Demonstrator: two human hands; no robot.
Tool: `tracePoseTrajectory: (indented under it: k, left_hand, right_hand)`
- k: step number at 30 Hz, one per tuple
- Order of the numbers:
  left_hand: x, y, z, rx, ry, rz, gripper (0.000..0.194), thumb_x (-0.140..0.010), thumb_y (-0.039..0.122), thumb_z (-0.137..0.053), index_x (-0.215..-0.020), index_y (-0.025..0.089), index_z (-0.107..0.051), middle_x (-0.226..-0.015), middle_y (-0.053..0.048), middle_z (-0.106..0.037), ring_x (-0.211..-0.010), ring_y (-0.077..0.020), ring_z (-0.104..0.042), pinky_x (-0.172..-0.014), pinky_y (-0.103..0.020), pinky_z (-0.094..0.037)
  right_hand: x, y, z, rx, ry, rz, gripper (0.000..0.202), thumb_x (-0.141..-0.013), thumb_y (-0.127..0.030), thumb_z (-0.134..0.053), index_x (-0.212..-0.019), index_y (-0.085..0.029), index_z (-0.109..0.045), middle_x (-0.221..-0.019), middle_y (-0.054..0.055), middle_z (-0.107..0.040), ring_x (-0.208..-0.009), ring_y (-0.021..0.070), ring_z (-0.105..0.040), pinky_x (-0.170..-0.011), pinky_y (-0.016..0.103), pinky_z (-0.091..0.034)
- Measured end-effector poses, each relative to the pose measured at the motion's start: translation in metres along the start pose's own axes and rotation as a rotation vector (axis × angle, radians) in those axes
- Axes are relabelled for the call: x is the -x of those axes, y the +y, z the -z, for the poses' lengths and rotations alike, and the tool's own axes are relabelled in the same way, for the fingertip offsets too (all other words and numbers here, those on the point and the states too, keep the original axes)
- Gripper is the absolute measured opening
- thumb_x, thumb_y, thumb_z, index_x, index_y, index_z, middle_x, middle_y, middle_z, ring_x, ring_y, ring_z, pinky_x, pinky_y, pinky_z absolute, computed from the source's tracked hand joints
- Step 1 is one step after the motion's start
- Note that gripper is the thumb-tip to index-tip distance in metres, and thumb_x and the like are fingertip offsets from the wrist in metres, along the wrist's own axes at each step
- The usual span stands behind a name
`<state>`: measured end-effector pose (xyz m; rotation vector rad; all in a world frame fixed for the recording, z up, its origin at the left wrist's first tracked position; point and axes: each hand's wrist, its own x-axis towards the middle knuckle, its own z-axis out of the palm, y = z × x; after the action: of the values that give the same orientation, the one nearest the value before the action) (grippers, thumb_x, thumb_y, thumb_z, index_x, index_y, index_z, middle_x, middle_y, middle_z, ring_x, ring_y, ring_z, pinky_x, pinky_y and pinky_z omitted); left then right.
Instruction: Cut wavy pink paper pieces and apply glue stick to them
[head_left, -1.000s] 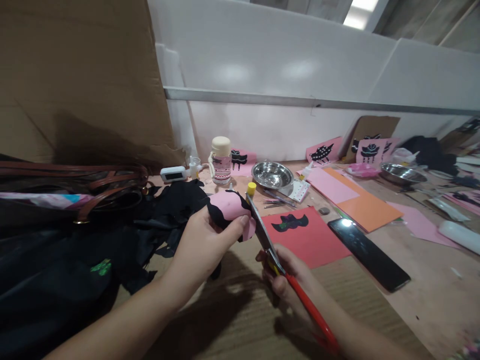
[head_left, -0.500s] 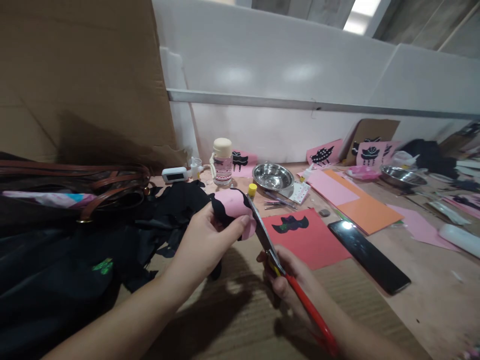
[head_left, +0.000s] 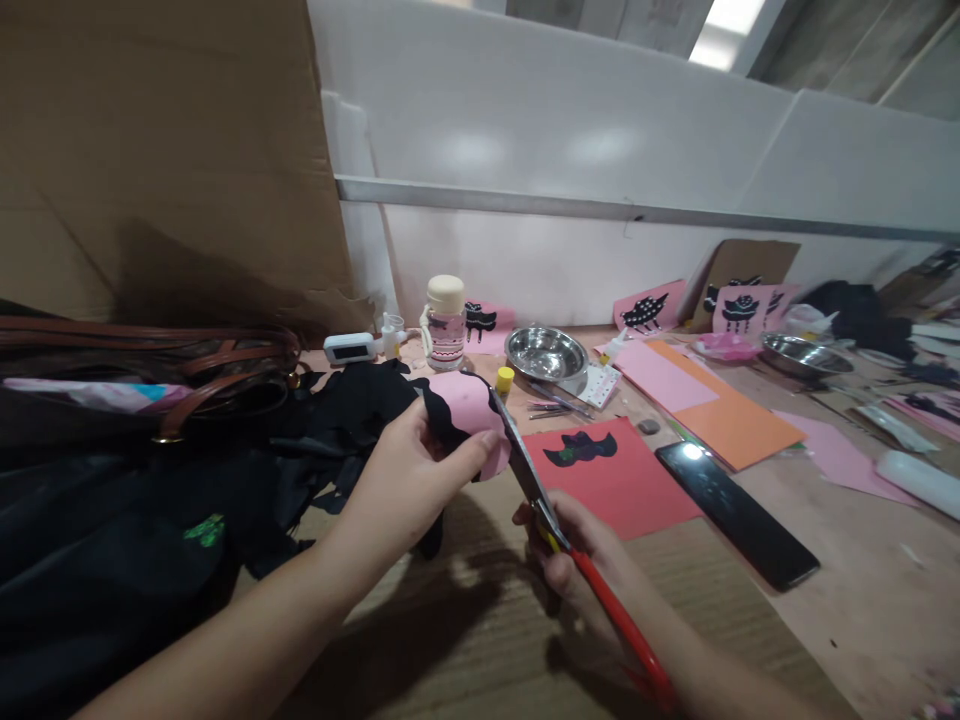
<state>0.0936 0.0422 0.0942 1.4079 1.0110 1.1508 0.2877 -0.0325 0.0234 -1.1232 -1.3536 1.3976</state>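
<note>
Between the thumb and fingers of my left hand (head_left: 416, 470) is a curved piece of pink paper (head_left: 461, 400) with black material along its wavy edge. My right hand (head_left: 581, 545) grips a pair of red-handled scissors (head_left: 540, 490), whose blades point up and away. The blades lie against the right edge of the pink and black piece; whether they are parted is hard to make out. Just beyond the hands lies a red sheet (head_left: 622, 490) bearing a dark bat-like cutout (head_left: 581, 448). Heaped black fabric (head_left: 337, 410) sits left of my left hand.
Behind the hands stand a cream-lidded bottle (head_left: 445, 325), a yellow cap (head_left: 505, 380) and a steel bowl (head_left: 546, 353). A black phone (head_left: 739, 515) and orange paper (head_left: 742, 420) lie to the right. A brown-strapped bag (head_left: 150, 370) occupies the left, before a cardboard sheet (head_left: 165, 150).
Almost nothing differs. Both hands, the scissors and the pink and black piece stay in practically the same place.
</note>
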Motion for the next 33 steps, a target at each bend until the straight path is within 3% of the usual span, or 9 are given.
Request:
tracePoseTrajectory:
  k: [11, 15, 18, 23, 27, 33]
  left_hand:
    - [-0.0021, 0.0004, 0.0017, -0.008, -0.009, -0.022, 0.021, -0.082, 0.030, -0.077, -0.098, 0.018, -0.068, -0.100, -0.006, -0.080, -0.095, -0.0234, -0.073, -0.084, -0.032, -0.057]
    - [-0.0023, 0.0021, 0.0031, -0.061, -0.057, -0.070, 0.013, -0.086, 0.029, -0.073, -0.083, 0.019, -0.067, -0.083, -0.004, -0.075, -0.081, -0.0211, -0.070, -0.078, -0.031, -0.055]
    - [-0.0026, 0.0029, 0.0045, -0.109, -0.112, -0.113, 0.018, -0.090, 0.028, -0.068, -0.074, 0.020, -0.065, -0.074, -0.001, -0.071, -0.075, -0.0189, -0.066, -0.075, -0.030, -0.052]
    - [-0.0039, 0.0011, 0.0070, -0.104, -0.105, -0.083, 0.015, -0.089, 0.029, -0.071, -0.080, 0.019, -0.065, -0.077, 0.000, -0.071, -0.076, -0.0183, -0.065, -0.076, -0.029, -0.051]
    - [-0.0041, 0.0011, 0.0080, -0.118, -0.080, -0.061, 0.014, -0.087, 0.030, -0.073, -0.087, 0.019, -0.065, -0.083, -0.001, -0.072, -0.080, -0.0189, -0.067, -0.077, -0.030, -0.052]
    - [-0.0049, 0.0021, 0.0088, -0.119, -0.103, -0.065, 0.012, -0.088, 0.029, -0.071, -0.086, 0.019, -0.065, -0.084, -0.002, -0.073, -0.082, -0.0200, -0.067, -0.079, -0.031, -0.051]
  right_hand:
    - [0.0004, -0.0018, 0.0015, 0.018, -0.019, -0.010, 0.071, -0.076, -0.085, -0.070, -0.109, -0.023, -0.061, -0.076, -0.005, -0.040, -0.065, 0.0146, -0.035, -0.060, 0.029, -0.026]
    - [0.0005, 0.0000, 0.0030, 0.049, -0.026, 0.014, 0.068, -0.080, -0.084, -0.067, -0.112, -0.023, -0.061, -0.079, -0.003, -0.042, -0.067, 0.0158, -0.037, -0.061, 0.029, -0.029]
    - [0.0016, 0.0031, 0.0028, 0.063, -0.018, 0.049, 0.068, -0.081, -0.083, -0.067, -0.113, -0.024, -0.062, -0.081, -0.002, -0.044, -0.070, 0.0173, -0.040, -0.062, 0.030, -0.032]
    - [0.0030, 0.0055, 0.0023, 0.007, -0.029, 0.050, 0.065, -0.084, -0.079, -0.069, -0.116, -0.023, -0.061, -0.079, -0.003, -0.042, -0.068, 0.0149, -0.036, -0.060, 0.028, -0.029]
    - [0.0009, 0.0022, 0.0026, -0.016, -0.038, 0.011, 0.069, -0.078, -0.083, -0.071, -0.110, -0.023, -0.060, -0.075, -0.006, -0.038, -0.063, 0.0131, -0.030, -0.057, 0.028, -0.024]
    - [0.0014, 0.0001, 0.0017, -0.019, -0.027, -0.022, 0.070, -0.075, -0.083, -0.073, -0.109, -0.023, -0.062, -0.076, -0.005, -0.041, -0.065, 0.0138, -0.032, -0.059, 0.028, -0.026]
